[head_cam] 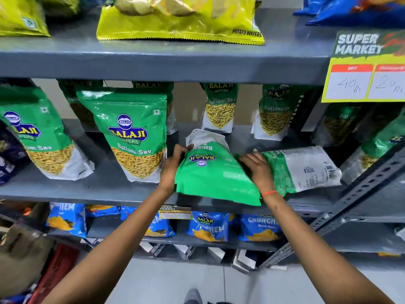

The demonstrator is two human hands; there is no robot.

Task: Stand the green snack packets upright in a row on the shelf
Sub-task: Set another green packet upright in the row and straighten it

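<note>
A green snack packet (213, 174) lies flat and upside down on the grey middle shelf (87, 189), its green end hanging over the front edge. My left hand (173, 165) grips its left side and my right hand (257, 167) grips its right side. Beside my right hand another green packet (304, 167) lies on its side, back label up. Two green packets (133, 132) (39, 132) stand upright at the left front. Further back, more green packets (220, 106) (274, 110) stand against the wall.
Yellow wafer bags (179, 20) sit on the upper shelf, blue snack bags (208, 227) on the lower one. A yellow price sign (363, 69) hangs at the upper right. A slotted metal upright (341, 207) slants at the right. A red crate (54, 273) is low on the left.
</note>
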